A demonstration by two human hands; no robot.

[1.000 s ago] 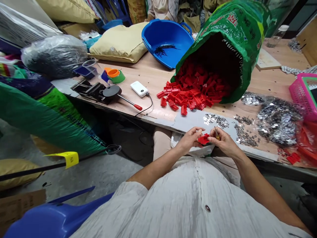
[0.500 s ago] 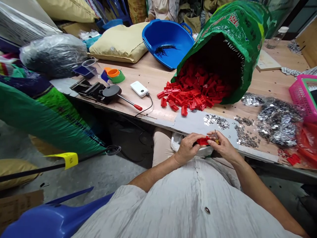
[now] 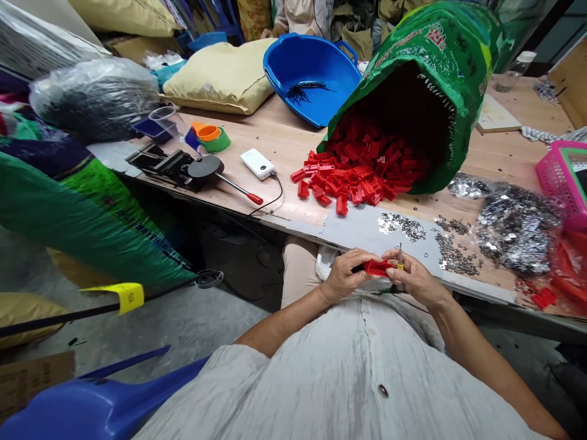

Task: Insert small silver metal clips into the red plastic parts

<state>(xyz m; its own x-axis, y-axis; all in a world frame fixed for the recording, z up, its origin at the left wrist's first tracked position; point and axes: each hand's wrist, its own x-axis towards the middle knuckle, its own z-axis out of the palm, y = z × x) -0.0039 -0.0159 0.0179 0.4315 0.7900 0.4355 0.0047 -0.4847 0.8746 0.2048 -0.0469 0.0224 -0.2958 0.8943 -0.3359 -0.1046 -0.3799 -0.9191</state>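
Both hands have dropped slightly toward the lap since a second ago. I see left hand point(image 3: 345, 276) and right hand point(image 3: 411, 276) pinching one red part point(image 3: 376, 267) at the table edge point(image 3: 316, 227); right also grips a small tool point(image 3: 400, 255). Red pile point(image 3: 348, 177) spills from green sack point(image 3: 435, 73); metal bits point(image 3: 454, 253) lie just beyond.

The red part point(image 3: 376, 267) held at the near edge looks like matt moulded plastic. The surface point(image 3: 293, 146) is pale, smooth wood. The green sack point(image 3: 440, 55) is glossy woven plastic; the small pieces point(image 3: 513, 226) at right glint like metal.
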